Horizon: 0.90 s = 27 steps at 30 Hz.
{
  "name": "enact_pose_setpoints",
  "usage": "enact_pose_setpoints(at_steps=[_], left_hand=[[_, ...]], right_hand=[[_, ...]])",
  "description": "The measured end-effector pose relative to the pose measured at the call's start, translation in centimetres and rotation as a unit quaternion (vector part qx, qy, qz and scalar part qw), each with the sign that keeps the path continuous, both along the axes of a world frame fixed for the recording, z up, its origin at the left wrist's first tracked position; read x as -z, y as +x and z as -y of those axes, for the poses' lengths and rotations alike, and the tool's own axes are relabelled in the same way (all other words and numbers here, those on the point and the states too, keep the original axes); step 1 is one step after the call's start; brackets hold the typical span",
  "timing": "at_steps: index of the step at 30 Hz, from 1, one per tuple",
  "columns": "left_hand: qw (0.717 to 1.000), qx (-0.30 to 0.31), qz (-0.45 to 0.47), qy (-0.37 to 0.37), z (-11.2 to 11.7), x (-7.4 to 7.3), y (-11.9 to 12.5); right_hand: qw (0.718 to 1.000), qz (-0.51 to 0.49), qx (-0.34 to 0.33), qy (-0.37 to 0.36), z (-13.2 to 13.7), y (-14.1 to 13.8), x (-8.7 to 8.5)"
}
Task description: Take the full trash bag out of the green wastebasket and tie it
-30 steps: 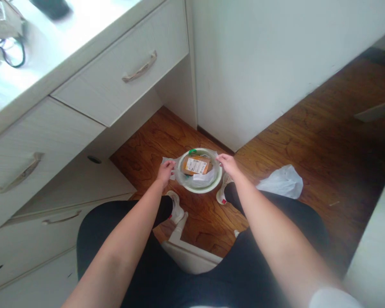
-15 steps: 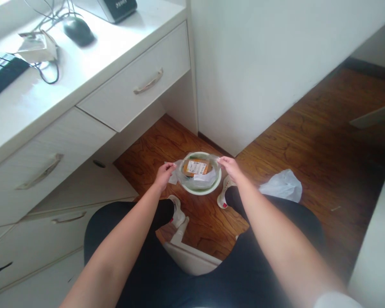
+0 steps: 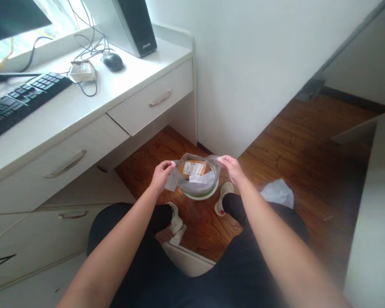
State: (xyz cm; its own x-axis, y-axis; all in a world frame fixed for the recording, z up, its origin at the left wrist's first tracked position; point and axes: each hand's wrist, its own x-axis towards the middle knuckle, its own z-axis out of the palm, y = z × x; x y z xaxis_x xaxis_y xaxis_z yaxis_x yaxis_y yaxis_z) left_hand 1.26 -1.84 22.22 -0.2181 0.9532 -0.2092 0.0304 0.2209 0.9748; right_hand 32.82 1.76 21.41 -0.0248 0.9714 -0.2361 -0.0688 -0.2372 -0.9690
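I sit over a small round white bin [image 3: 200, 196] standing on the wooden floor between my feet. A clear plastic bag liner [image 3: 195, 185] rises out of it, holding a brown parcel with a white label [image 3: 192, 168]. My left hand [image 3: 161, 174] pinches the liner's left edge. On the other side, my right hand [image 3: 231, 167] grips the right edge. Both hands hold the bag's mouth apart above the bin.
A white desk [image 3: 93, 98] with drawers stands at the left, carrying a keyboard [image 3: 19, 100], a mouse [image 3: 113, 61], cables and a speaker [image 3: 131, 25]. A white wall [image 3: 259, 64] is ahead. A crumpled white plastic bag [image 3: 278, 192] lies on the floor by my right leg.
Both hands have lifted the liner's edges up, so the bag with the parcel now rises above the bin's rim. My head has tilted up, bringing more of the desk top into view.
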Motion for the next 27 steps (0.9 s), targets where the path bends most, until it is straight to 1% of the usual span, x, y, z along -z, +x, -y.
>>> enact_pose_setpoints(at_steps=[5, 8, 12, 15, 17, 19, 22, 24, 27], left_hand=[[0.997, 0.012, 0.013, 0.07, -0.5, -5.3, -0.1], [0.993, 0.027, -0.01, 0.118, -0.5, -8.7, 0.1], [0.98, 0.041, -0.051, 0.189, -0.2, -13.0, 0.8], [0.971, 0.045, -0.061, 0.226, 0.1, -16.1, 1.5], [0.968, 0.057, -0.055, 0.237, 0.1, -17.8, 1.9], [0.966, 0.071, -0.045, 0.245, 0.0, -19.2, 2.2], [0.963, 0.088, -0.03, 0.253, -0.5, -20.6, 2.6], [0.964, 0.104, -0.013, 0.243, -0.8, -21.1, 3.0], [0.968, 0.124, 0.013, 0.219, -1.0, -21.7, 3.7]], right_hand=[[0.998, -0.009, 0.012, 0.067, 0.1, 0.1, -5.7], [0.992, -0.007, 0.013, 0.129, 0.2, 0.0, -9.5], [0.979, -0.012, -0.005, 0.204, 0.7, -0.3, -14.4], [0.973, -0.018, -0.012, 0.232, 1.1, -0.3, -17.6], [0.969, -0.023, -0.022, 0.244, 1.3, -0.2, -19.5], [0.966, -0.031, -0.04, 0.254, 1.5, -0.2, -21.0], [0.96, -0.042, -0.059, 0.272, 1.8, -0.3, -22.6], [0.956, -0.031, -0.064, 0.285, 1.9, -0.5, -23.3], [0.954, -0.004, -0.078, 0.289, 2.1, -1.0, -23.7]])
